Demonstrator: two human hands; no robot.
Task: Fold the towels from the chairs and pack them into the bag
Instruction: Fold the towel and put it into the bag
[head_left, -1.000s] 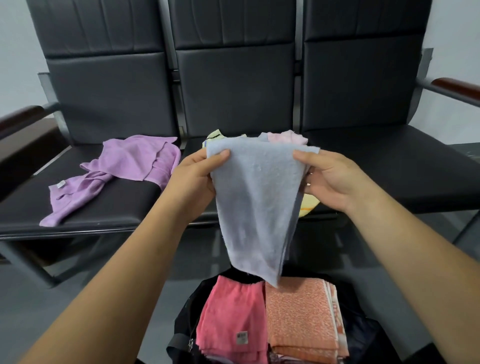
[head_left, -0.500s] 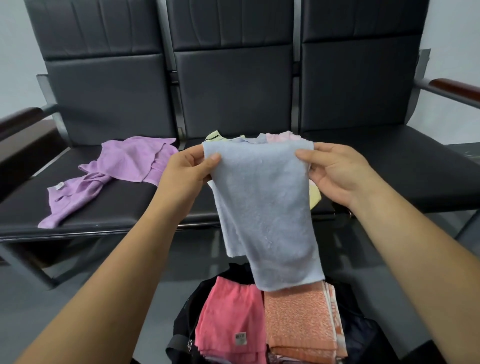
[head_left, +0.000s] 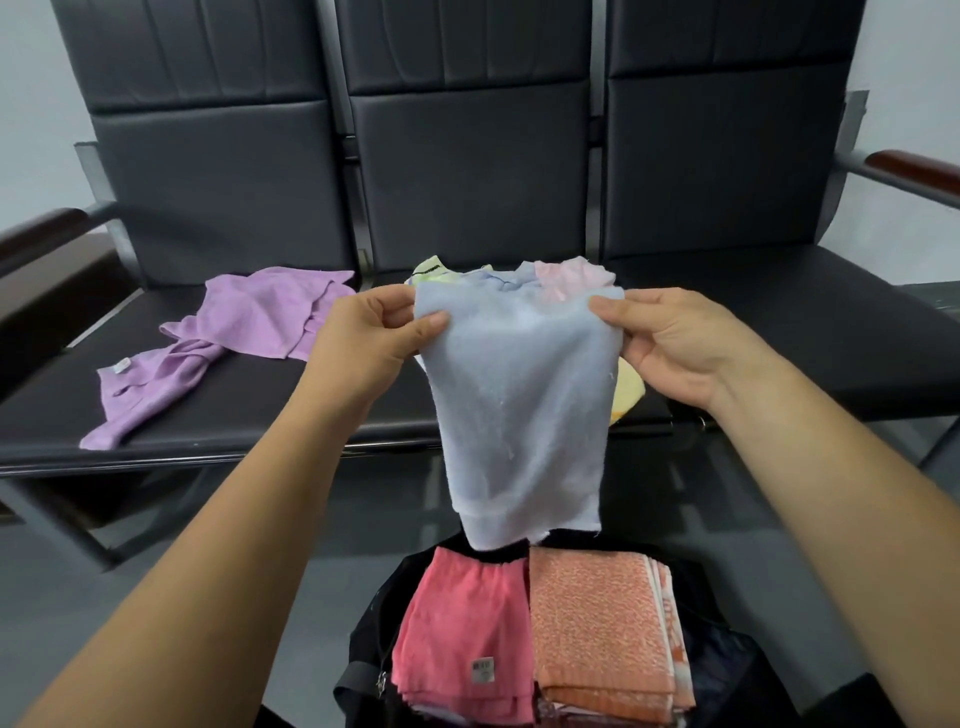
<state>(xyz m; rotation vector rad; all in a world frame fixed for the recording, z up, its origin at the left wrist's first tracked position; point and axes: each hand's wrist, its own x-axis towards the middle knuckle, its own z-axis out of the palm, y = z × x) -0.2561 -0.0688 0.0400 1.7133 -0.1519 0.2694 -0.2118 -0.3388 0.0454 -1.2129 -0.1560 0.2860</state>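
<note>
Chairs (head_left: 779, 322) stand beyond the fingers (head_left: 428, 326); black bag (head_left: 371, 634) lies below them. Blue towel (head_left: 519, 405) hangs from the fingers, soft, light and limp, I judge. Left hand (head_left: 363, 343) and right hand (head_left: 691, 345) pinch its top corners, the good hold.

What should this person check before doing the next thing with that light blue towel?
1. Grip of left hand on a top corner of the light blue towel: ok.
2. Grip of right hand on the other top corner: ok.
3. Towel folded down to packing size: not ok, it hangs long.
4. Its lower edge clear of the black bag: cannot tell.
5. The pink towel and orange towel lying folded in the bag: ok.
6. The chairs emptied: not ok, a purple towel lies there.
</note>
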